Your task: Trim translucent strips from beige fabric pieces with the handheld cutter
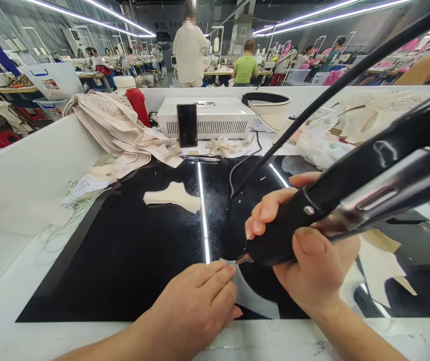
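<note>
Fingers, right hand (316,271): clamped around the rounded black end of a handheld tool (335,185), thumb just beside its silver lever (388,193).
Fingers, left hand (196,296): lying together on the far end of a curved pale grey piece (256,296); whether they pinch it or only press it, I cannot tell.
Grey piece: on the black mat (125,260), stretching from the left fingers towards the near edge, slightly right.
Tool end: just beside the left fingers.
Cord (305,125): black, slanting from the right side to the mat, far of both hands.
Cream cutout (173,197): 1, flat on the mat, far and left of the hands.
Cream pieces (378,260): on the right, beyond the right wrist.
Counter (267,338): white, showing along the near edge.
Far side: vented white box (215,118), phone (187,125) upright in front of it, pen (202,159) nearer.
Far left: beige fabric pile (113,125), red bottle (138,108).
Beyond: 1 person in a pale top (189,50), standing.
</note>
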{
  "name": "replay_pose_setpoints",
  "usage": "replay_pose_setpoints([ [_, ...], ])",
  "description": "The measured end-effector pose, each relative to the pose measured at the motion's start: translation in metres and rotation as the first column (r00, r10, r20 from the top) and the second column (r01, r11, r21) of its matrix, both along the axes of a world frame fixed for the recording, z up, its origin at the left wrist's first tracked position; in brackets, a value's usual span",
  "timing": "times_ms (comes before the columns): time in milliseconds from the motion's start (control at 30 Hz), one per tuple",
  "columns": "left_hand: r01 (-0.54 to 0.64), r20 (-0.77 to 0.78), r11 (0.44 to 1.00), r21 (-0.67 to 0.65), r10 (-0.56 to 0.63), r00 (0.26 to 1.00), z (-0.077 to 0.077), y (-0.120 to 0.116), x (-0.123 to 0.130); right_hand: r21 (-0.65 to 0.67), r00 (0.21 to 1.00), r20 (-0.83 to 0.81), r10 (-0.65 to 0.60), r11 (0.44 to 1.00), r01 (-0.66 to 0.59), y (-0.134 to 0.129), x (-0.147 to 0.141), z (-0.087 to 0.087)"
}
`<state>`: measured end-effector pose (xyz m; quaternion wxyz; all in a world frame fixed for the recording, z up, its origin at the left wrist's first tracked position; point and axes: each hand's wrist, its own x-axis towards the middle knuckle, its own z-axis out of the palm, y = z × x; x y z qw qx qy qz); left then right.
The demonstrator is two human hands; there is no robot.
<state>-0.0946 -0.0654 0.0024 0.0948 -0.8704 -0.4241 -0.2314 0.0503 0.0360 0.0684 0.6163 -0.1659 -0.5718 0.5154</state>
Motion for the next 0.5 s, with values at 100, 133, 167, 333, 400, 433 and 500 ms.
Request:
replay_pose_setpoints([
  [100, -0.002, -0.003, 1.000, 0.000, 0.002, 1.000, -0.0003, -0.0004, 0.0001, -0.002, 1.000, 0.000, -0.012, 1.000, 0.012, 0.0009, 0.0000, -0.0031],
  [133, -0.002, -0.006, 1.000, 0.004, 0.002, 1.000, -0.0006, -0.0004, 0.0001, 0.002, 1.000, -0.006, -0.018, 1.000, 0.018, 0.0015, 0.0001, -0.0038],
  [167, 0.001, -0.009, 1.000, 0.009, -0.001, 1.000, -0.0009, -0.0003, 0.0000, 0.006, 1.000, -0.014, -0.024, 1.000, 0.024, 0.0023, 0.0001, -0.0043],
  [333, -0.002, -0.004, 1.000, 0.013, 0.002, 1.000, -0.0021, 0.0006, 0.0001, 0.012, 0.999, -0.046, -0.028, 1.000, 0.029, 0.0051, -0.0004, -0.0056],
  [400, -0.005, -0.006, 1.000, 0.011, 0.005, 1.000, -0.0021, 0.0006, -0.0001, 0.010, 0.998, -0.053, -0.029, 1.000, 0.029, 0.0052, 0.0002, -0.0048],
  [433, -0.006, -0.009, 1.000, 0.011, 0.006, 1.000, -0.0021, 0.0005, -0.0003, 0.009, 0.998, -0.057, -0.026, 1.000, 0.027, 0.0049, 0.0007, -0.0041],
  [500, -0.009, -0.008, 1.000, 0.011, 0.009, 1.000, -0.0018, 0.0002, -0.0009, 0.006, 0.998, -0.065, -0.019, 1.000, 0.020, 0.0042, 0.0018, -0.0021],
])
